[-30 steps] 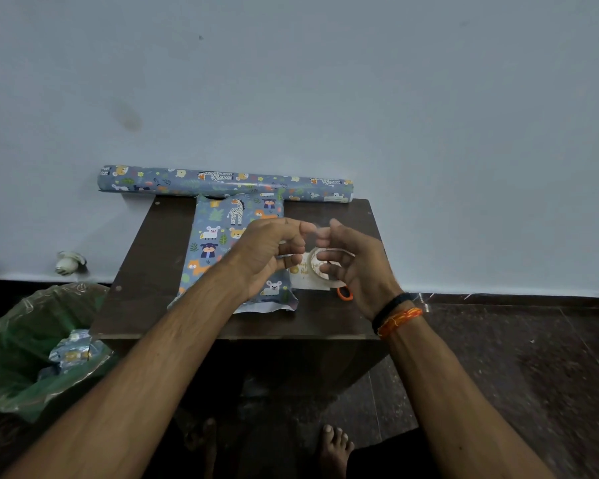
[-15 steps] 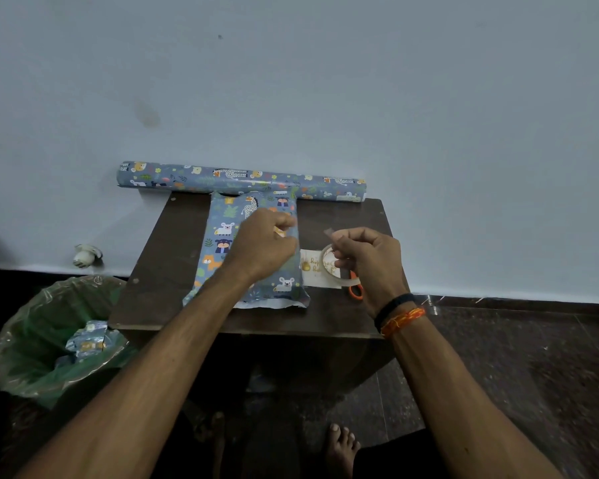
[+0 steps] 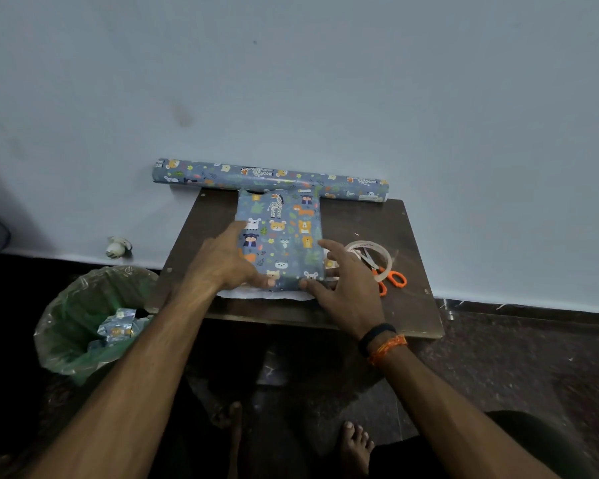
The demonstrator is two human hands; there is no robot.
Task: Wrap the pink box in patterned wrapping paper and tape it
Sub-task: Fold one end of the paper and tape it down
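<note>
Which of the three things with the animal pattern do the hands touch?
The wrapped box on the table, between left hand and right hand. The paper roll and bin scraps lie untouched.

Both hands are now flanking the wrapped box (image 3: pixel 280 240), the right hand (image 3: pixel 339 278) having released the tape roll (image 3: pixel 369 259), the left hand (image 3: pixel 229 261) lowering onto the paper.

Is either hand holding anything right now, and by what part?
Nothing is gripped. Both the left hand and right hand lie with straight fingers on the wrapped box, at its near corners.
</note>
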